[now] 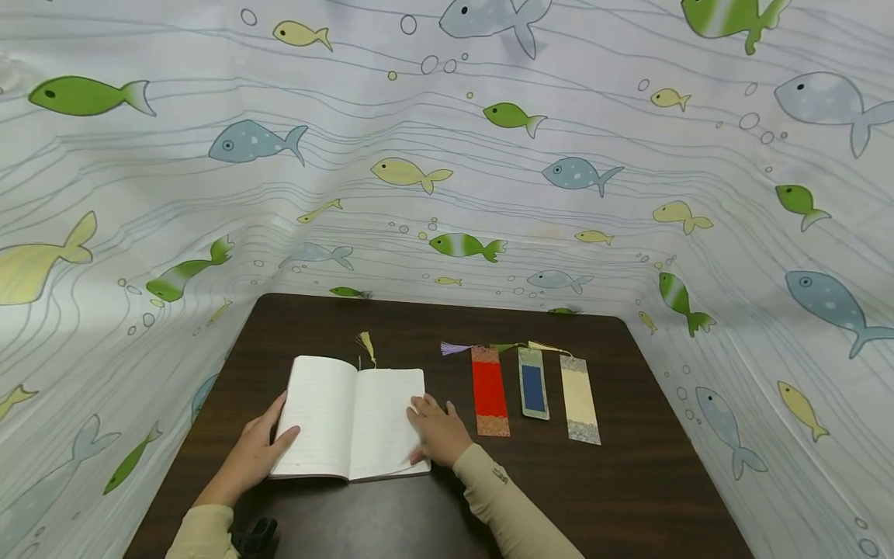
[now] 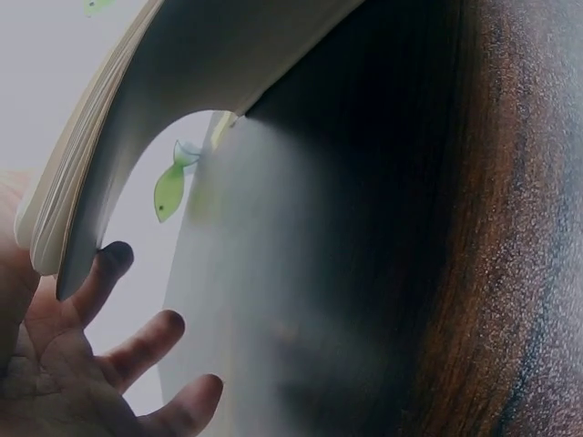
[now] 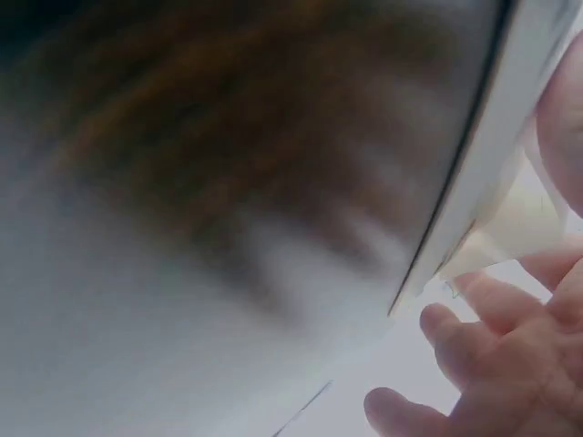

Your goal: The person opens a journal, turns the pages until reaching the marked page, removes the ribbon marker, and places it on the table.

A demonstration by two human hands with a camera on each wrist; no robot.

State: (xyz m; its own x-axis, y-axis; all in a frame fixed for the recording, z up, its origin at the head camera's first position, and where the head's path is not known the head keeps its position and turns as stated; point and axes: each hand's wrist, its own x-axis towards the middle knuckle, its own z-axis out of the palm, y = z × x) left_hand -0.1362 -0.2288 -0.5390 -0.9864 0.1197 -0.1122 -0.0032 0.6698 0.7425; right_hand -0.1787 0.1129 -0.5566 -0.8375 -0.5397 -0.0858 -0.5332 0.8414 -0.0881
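A: Counting first: one notebook (image 1: 352,418) lying open near the front middle of the dark table (image 1: 628,481), and three bookmarks to its right, just beside each other — a red bookmark (image 1: 489,390), a blue bookmark (image 1: 534,383) and a cream bookmark (image 1: 580,399). Also a yellow tassel (image 1: 366,345) showing above the notebook's top edge.

B: And the hands?

A: Two. Left hand (image 1: 257,453) holding the notebook's left edge, thumb lying on the page, fingers going under the cover. Right hand (image 1: 437,431) resting on the right page, fingers spread and nearly straight, pressing, not gripping.

B: Getting anything more from the wrist views?

A: Left wrist view showing the underside: fingers (image 2: 137,346) loosely bent below the curved cover and page block (image 2: 182,82), one fingertip touching the cover. Right wrist view too blurred; only fingertips (image 3: 483,319) beside a page edge.

B: Around?

A: Fish-printed cloth (image 1: 489,155) enclosing the table on three sides. Beige sleeves covering both wrists.
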